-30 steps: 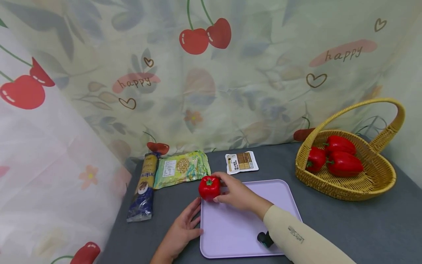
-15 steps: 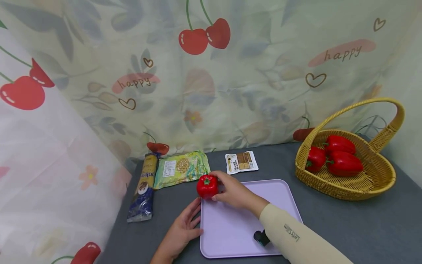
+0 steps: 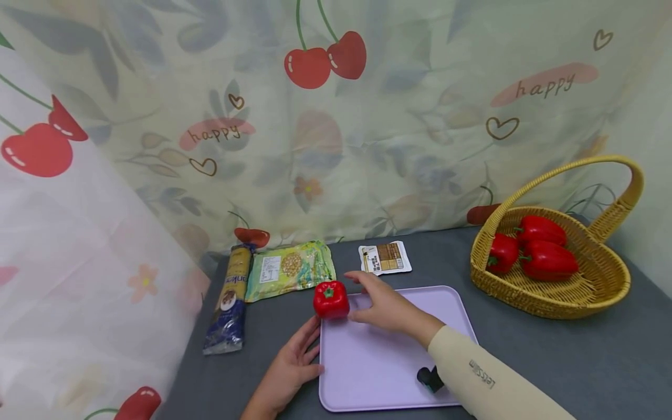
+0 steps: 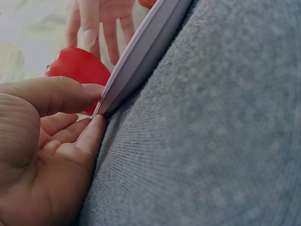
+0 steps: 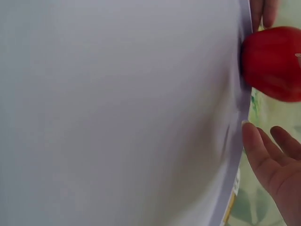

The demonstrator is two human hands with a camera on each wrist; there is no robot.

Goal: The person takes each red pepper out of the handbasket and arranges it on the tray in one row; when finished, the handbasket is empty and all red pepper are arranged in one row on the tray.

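A red bell pepper (image 3: pixel 331 300) with a green stem sits upright at the far left corner of the lilac tray (image 3: pixel 378 361). Just right of the pepper is my right hand (image 3: pixel 385 306), its fingers spread and nothing in its grasp. The right wrist view shows a gap between this hand (image 5: pixel 277 165) and the pepper (image 5: pixel 275 63). At the tray's left side, my left hand (image 3: pixel 289 370) holds the edge. In the left wrist view, the left hand's thumb (image 4: pixel 70 94) rests against the tray's rim (image 4: pixel 136 52), with fingers on the other side.
A yellow wicker basket (image 3: pixel 551 309) with 3 red peppers (image 3: pixel 548 261) stands at the right. Behind the tray lie a green food packet (image 3: pixel 289 269) and a small white-brown packet (image 3: pixel 385 258). A long blue-gold package (image 3: pixel 231 300) lies at the left. A patterned curtain (image 3: pixel 409 163) hangs behind.
My right hand has let go of the bell pepper and drawn away to the right. The pepper shifted slightly left before that. My left hand stays at the tray's edge.
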